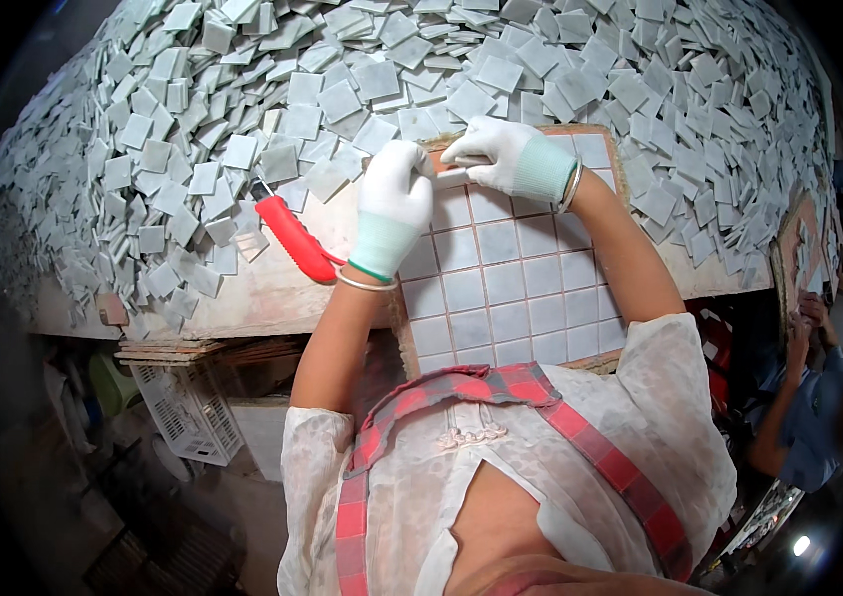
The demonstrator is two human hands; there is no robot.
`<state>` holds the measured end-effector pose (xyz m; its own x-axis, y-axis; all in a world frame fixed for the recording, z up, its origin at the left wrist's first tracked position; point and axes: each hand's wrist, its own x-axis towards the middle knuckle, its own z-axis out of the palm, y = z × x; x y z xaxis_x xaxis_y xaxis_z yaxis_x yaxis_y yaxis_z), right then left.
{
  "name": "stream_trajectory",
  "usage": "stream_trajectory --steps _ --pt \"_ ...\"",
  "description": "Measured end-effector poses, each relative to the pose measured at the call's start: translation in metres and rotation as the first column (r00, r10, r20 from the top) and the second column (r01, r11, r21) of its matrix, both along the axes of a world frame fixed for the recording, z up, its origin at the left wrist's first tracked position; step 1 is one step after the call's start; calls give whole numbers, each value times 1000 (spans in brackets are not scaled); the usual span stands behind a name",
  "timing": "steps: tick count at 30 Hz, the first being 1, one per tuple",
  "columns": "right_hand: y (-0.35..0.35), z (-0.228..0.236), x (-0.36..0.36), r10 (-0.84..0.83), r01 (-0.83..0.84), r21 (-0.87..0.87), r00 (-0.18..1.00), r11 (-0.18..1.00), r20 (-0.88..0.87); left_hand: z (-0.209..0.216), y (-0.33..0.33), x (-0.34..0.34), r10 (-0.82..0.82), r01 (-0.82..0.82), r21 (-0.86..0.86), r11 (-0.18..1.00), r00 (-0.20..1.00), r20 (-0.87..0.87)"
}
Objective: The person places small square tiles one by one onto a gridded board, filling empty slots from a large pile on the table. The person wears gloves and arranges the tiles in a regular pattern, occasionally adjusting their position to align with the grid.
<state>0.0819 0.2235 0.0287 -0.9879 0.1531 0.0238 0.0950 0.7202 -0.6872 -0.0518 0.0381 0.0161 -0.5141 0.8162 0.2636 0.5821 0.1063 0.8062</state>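
Both my hands wear white knit gloves with pale green cuffs. My left hand (399, 187) is closed, its fingertips pinching one end of a small pale stone tile (451, 179). The other end is pinched by my right hand (511, 156), and the tile shows nearly edge-on. Below them lies a framed board (404, 343) holding rows of square grey-white tiles (504, 283) with thin reddish gaps. A strip of orange-brown base shows at its upper left, between my hands. A red-handled cutting tool (294, 238) rests beside my left wrist.
A large heap of loose square tiles (372, 79) covers the wooden worktable (272, 293) around the board. Under the table at left stands a white plastic crate (183, 412). At far right a co-worker (814, 417) in blue works beside another board (797, 243).
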Motion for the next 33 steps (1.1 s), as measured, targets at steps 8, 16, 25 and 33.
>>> stream_trajectory --steps 8,16,25,33 --pt "-25 0 5 84 -101 233 993 967 84 -3 -11 -14 -37 37 1 999 999 9" --pt "-31 41 35 31 -31 266 1000 963 5 -22 6 -62 57 -157 -186 970 888 -456" --pt "2 57 236 -240 251 -7 935 968 259 -11 20 -78 29 -191 -299 935 881 -473" --pt "-71 -50 570 -420 742 -88 469 665 777 -23 19 -70 14 -200 -268 943 825 -565"
